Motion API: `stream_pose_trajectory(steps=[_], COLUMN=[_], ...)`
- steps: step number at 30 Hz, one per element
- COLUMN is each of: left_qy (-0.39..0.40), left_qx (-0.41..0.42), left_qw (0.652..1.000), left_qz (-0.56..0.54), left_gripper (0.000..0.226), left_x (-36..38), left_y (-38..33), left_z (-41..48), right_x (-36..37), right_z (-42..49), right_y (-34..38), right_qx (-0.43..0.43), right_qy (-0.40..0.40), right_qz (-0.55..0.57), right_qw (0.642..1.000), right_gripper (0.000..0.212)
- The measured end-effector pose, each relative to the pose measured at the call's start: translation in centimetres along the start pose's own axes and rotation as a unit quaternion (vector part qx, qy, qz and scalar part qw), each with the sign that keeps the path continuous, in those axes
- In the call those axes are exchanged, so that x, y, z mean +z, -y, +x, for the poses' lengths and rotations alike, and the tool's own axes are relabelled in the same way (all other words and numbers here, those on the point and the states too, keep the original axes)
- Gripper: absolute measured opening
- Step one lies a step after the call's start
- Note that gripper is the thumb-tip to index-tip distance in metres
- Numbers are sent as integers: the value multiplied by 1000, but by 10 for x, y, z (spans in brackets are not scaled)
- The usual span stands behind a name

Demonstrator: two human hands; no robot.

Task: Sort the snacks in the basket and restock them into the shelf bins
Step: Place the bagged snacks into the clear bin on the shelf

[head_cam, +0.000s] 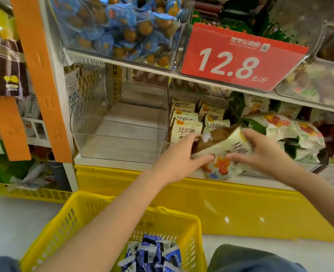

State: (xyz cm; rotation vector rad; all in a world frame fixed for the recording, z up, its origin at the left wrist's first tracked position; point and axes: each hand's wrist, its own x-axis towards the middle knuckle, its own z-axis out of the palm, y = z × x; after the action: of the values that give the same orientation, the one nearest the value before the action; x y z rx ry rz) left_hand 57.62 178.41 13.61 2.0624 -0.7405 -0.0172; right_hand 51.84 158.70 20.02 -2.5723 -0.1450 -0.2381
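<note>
Head view: left hand (pixel 178 154) and right hand (pixel 264 152) grip a bunch of cream plastic snack packets (pixel 228 147). They look light, soft and slippery; squeezing both ends seems safest.

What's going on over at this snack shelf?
A person is restocking a shop shelf. Their left hand and right hand together hold a bundle of cream snack packets just in front of rows of matching packets that are already standing there. On the floor below, a yellow basket still holds blue and white packets waiting to be sorted.
</note>
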Motion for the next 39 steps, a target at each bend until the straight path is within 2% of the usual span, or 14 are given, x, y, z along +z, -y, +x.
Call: stream_pose_trajectory(steps=[2, 4, 7, 10, 14, 17, 19, 24, 28, 31, 35, 37, 39], left_qy=[-39, -61, -45, -84, -117, -120, -125, -134, -125, -111, -98, -85, -69], left_qx=[19, 7, -12, 22, 27, 41, 46, 47, 44, 41, 38, 35, 30], left_qw=[997, 990, 971, 949, 947, 948, 947, 944, 945, 949, 949, 951, 955], left_qz=[69, 128, 235, 305, 299, 293, 291, 297, 298, 293, 296, 296, 288], left_gripper=[56, 52, 40, 31, 29, 29, 30, 30, 30, 31, 32, 31, 28], left_x=[3, 6, 17, 27, 30, 31, 31, 31, 30, 28, 26, 25, 22], left_y=[-2, 8, 30, 48, 52, 55, 55, 55, 54, 53, 52, 51, 49], left_z=[21, 33, 34, 33, 39, 38, 37, 37, 36, 36, 36, 36, 35], right_x=[-20, -34, -38, -22, 5, 17, 22, 31, 33, 31, 32, 35, 41], right_z=[9, 20, 38, 58, 86, 105, 116, 132, 132, 128, 119, 106, 87], right_y=[-14, -29, -47, -54, -61, -67, -71, -76, -81, -81, -77, -71, -62], right_qx=[1, 17, 34, 38, 12, 37, 46, -37, -18, -14, 4, 15, -12], right_qy=[-81, -128, -168, -155, -50, 17, 33, 60, 93, 88, 69, 25, -33], right_qz=[-33, -74, -168, -252, -307, -339, -350, -329, -267, -260, -335, -336, -310], right_qw=[996, 989, 971, 954, 950, 940, 935, 942, 959, 961, 940, 941, 950], right_gripper=[59, 67, 71, 73, 72, 72, 70, 65, 62, 66, 66, 68, 68])
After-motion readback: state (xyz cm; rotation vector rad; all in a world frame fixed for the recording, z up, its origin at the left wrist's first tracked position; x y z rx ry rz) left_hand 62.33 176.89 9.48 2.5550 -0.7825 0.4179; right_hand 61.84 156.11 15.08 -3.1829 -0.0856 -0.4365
